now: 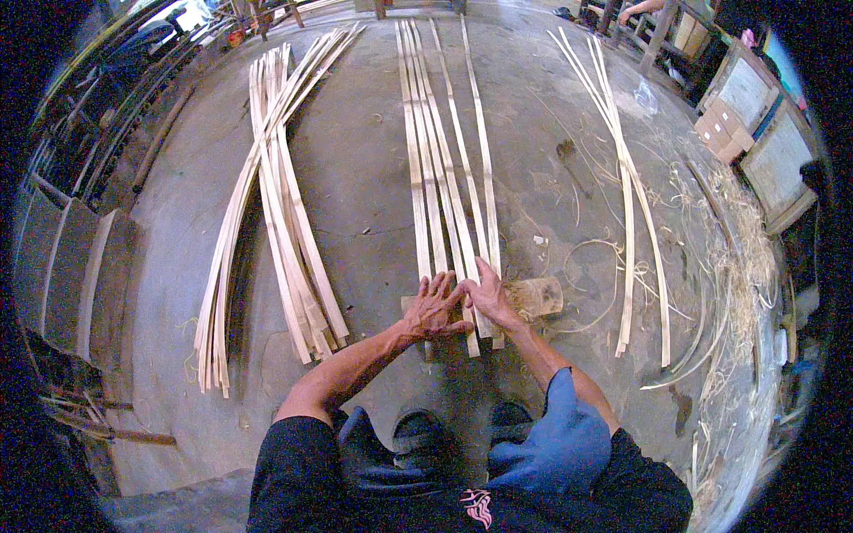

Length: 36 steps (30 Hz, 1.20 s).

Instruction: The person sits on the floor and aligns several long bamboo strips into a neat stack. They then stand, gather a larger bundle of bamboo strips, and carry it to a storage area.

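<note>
Long pale bamboo strips (442, 178) lie lengthwise in front of me, fanned apart at the far end. Their near ends rest across a wooden block (540, 298), which shows out to the right. My left hand (435, 306) lies on top of the strips with fingers spread. Against the right-hand strips sits my right hand (488, 296), its index finger stretched forward and its thumb reaching toward the left hand's fingers. Both hands touch the strips without visibly wrapping round them. Under the palms, parts of the strips are hidden.
To the left, two bundles of strips (283, 213) cross each other on the concrete floor. A few more strips (622, 160) cross at the right. Curly shavings (737, 258) heap along the right side, near framed panels (782, 164) and a cardboard box (721, 131). Concrete steps (67, 258) stand left.
</note>
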{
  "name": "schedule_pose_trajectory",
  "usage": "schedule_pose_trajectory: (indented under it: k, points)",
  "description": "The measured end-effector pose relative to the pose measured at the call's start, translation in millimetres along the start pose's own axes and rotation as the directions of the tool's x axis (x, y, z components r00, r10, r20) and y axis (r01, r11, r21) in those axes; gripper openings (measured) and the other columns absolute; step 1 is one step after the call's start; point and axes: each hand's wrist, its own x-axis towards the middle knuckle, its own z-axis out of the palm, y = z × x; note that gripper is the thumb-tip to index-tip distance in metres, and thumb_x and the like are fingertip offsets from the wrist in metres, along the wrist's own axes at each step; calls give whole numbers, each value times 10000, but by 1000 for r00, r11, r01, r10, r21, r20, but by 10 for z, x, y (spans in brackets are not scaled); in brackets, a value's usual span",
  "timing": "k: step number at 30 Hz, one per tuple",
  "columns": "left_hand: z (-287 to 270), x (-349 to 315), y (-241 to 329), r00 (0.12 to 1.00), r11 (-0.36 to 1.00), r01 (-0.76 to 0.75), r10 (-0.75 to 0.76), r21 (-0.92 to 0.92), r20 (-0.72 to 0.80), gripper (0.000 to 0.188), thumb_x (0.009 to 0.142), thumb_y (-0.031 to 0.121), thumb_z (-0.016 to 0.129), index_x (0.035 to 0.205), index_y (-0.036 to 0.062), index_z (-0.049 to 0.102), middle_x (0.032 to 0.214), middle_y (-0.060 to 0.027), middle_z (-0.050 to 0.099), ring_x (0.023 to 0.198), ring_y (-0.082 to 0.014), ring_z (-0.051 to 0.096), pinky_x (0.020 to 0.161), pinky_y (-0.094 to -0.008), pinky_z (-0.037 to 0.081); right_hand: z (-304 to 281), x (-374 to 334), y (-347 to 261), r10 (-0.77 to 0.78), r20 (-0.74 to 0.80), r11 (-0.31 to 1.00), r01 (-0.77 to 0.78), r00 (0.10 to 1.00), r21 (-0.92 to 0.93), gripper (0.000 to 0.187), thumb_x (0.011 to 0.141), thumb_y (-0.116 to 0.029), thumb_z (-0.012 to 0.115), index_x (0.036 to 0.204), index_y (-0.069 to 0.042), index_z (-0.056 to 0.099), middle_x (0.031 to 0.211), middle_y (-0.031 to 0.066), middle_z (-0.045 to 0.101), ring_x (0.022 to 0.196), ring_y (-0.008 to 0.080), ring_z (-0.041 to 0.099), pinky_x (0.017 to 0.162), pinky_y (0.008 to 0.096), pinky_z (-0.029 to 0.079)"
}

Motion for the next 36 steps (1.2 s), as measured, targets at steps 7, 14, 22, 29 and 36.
schedule_pose_trajectory:
  k: [7,14,22,29,36]
  points:
    - [40,-6,-38,999,999,-7,5,-47,-33,848,681,670,426,1307,123,257,1363,-205,148,1256,-383,122,994,-554,83,59,-130,-141,-403,-213,913,407,890,-30,517,775,-155,505,1233,24,342,1130,240,482,995,296,527,818,319,420]
    - [127,75,-75,1000,1000,7,-7,22,0,744,671,572,503,1222,92,363,1350,-178,200,1249,-368,152,985,-579,83,270,53,293,-268,-93,962,271,959,18,508,776,-105,527,1224,39,336,1104,218,495,871,248,494,743,331,411]
    - [166,-1,-249,906,970,148,-210,-191,-367,636,748,382,517,1222,12,310,1337,-185,198,1229,-348,208,988,-519,163,430,122,399,-451,-40,887,442,892,-130,488,779,-65,548,1185,76,317,977,181,543,549,139,559,462,258,469]
    - [94,6,-435,837,611,217,-518,-761,-177,577,707,171,594,1186,-23,337,918,-187,587,846,-321,584,760,-379,458,476,16,189,-333,19,941,330,943,81,524,783,-56,553,1199,59,255,755,126,584,534,169,575,471,261,488]
    - [90,37,-426,821,419,250,-569,-873,-38,478,682,191,602,1092,-5,457,894,-169,604,785,-258,604,730,-344,467,399,-21,-48,-180,141,895,102,974,435,492,794,-41,530,1211,19,276,777,104,561,605,144,567,461,249,478]
